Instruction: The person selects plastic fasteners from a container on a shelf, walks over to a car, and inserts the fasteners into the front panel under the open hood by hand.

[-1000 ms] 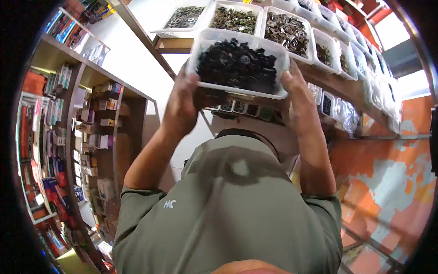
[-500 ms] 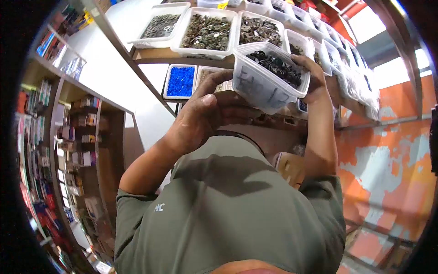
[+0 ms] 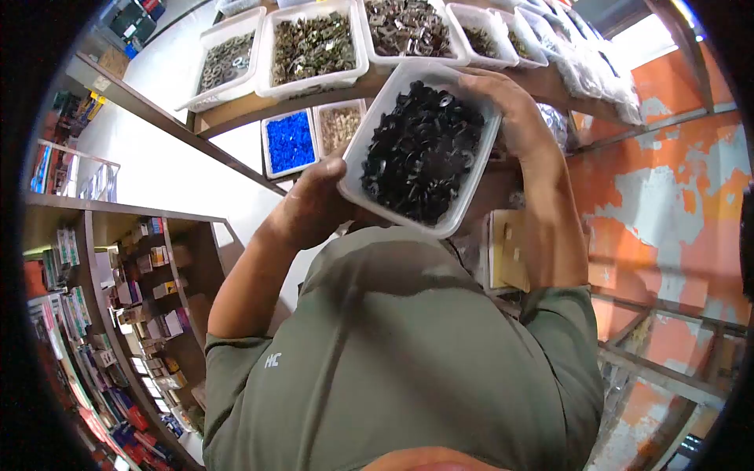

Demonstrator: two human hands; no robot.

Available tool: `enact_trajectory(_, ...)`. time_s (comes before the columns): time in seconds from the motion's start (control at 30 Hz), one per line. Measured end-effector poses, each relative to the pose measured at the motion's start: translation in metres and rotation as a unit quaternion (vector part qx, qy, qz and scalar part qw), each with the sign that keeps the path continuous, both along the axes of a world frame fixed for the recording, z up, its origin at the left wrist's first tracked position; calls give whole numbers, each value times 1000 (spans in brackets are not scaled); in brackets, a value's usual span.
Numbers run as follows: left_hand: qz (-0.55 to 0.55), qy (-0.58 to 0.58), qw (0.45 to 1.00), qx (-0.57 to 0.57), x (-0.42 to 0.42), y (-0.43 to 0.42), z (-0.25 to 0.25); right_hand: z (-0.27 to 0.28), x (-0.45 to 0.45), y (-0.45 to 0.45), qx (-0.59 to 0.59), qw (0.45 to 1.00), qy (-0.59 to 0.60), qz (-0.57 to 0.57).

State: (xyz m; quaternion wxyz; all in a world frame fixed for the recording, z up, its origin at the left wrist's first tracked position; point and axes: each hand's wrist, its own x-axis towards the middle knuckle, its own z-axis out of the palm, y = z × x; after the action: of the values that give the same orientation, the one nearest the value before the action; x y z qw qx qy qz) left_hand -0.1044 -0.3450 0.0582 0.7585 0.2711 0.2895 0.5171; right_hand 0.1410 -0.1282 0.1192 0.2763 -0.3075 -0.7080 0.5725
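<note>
Head view: holding translucent tub [image 3: 391, 213] of black parts [image 3: 424, 149] between left hand [image 3: 314, 200] and right hand [image 3: 514, 110], fingers [image 3: 336, 168] gripping opposite sides, presumably to prevent spills; open side up, above torso, near shelf [image 3: 243, 112].

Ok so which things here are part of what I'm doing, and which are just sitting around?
Apparently in use:
- clear tub
- black parts inside it
- left hand and right hand, both at the tub

Apparently just around:
- blue pieces
- metal parts in trays
- left-side shelving
</note>
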Motion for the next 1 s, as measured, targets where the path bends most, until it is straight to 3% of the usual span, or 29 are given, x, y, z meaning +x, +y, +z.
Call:
enact_trajectory(0.1, 0, 30, 999, 19, -10, -10, -12, -3, -14, -29, -5, 998, -35, -48)
enact_trajectory(0.27, 32, 38, 998, -26, -34, -34, -41, -12, -37, -60, 169, 980, -26, -100)
enact_trajectory(0.37, 40, 90, 995, -18, -43, -45, -50, 9, -48, -94, 193, 977, -89, 6)
enact_trajectory(0.47, 43, 110, 993, -4, -43, -49, -40, 1, -70, -96, 402, 898, -143, 113)
enact_trajectory(0.6, 74, 163, 984, 17, -41, -61, -47, 6, -88, -110, 430, 852, -269, 131)
enact_trajectory(0.7, 115, 184, 974, 63, -37, -64, -49, 3, -92, -117, 425, 849, -287, 125)
enact_trajectory(0.9, 130, 167, 976, 48, -38, -72, -45, -8, -93, -118, 341, 898, -242, 134)
enact_trajectory(1.0, 130, 159, 978, 40, -39, -74, -49, -12, -94, -118, 361, 902, -198, 129)
